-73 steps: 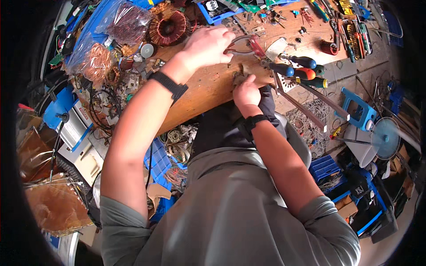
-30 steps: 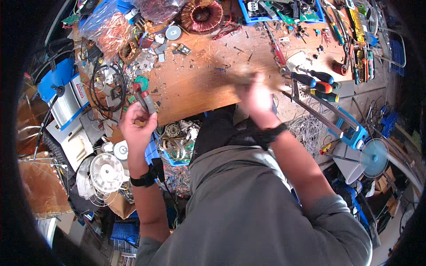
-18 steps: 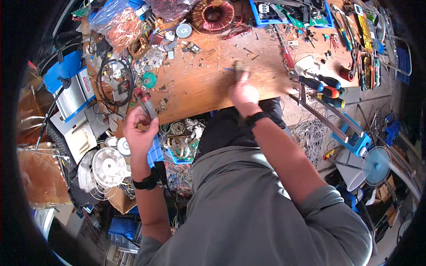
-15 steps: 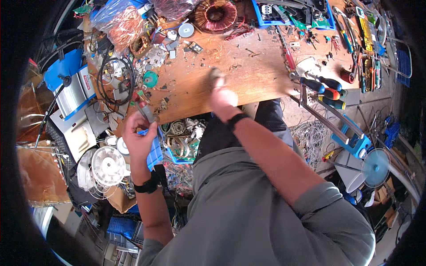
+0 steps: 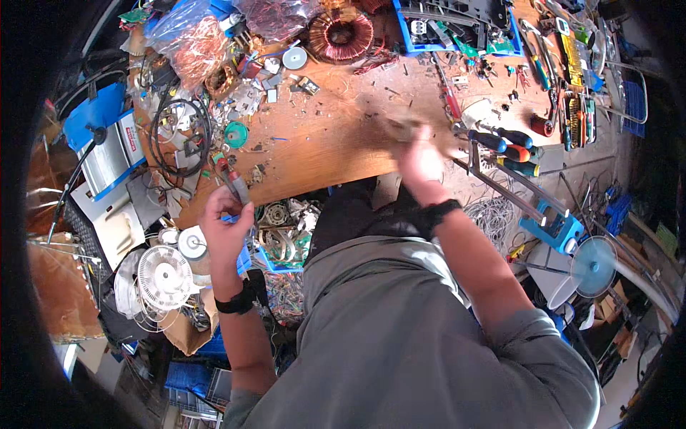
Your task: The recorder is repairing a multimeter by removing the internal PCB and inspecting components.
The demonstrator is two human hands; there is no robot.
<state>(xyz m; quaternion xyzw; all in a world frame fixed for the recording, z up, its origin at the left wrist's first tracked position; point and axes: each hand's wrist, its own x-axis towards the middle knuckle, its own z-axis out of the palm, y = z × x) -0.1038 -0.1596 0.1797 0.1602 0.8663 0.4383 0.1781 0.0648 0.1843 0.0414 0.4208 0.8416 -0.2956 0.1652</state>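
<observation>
My left hand [image 5: 227, 220] is at the front left edge of the wooden workbench [image 5: 314, 157], its fingers closed round a short grey piece with a red end [image 5: 234, 182]. I cannot make out its exact kind. My right hand [image 5: 421, 163] is over the bench's front edge, right of the middle, smeared by motion. A blurred brownish thing [image 5: 401, 130] sticks out beyond its closed fingers, low over the wood. Small scraps lie scattered on the bench. Close to the left hand are a green round part [image 5: 236, 134] and a coil of black cable [image 5: 180, 134].
Screwdrivers [image 5: 504, 143] stand at the bench's right edge, beside a red-handled tool [image 5: 450, 100]. A copper-wound ring [image 5: 341, 34] and a blue tray of parts [image 5: 457, 50] are at the back. Below the front edge is a bin of scrap [image 5: 282, 236]; a white fan [image 5: 166, 277] stands left.
My right hand has swept to the right across the front of the bench with the blurred thing. My left hand keeps its hold on the grey piece. The view has shifted slightly.
</observation>
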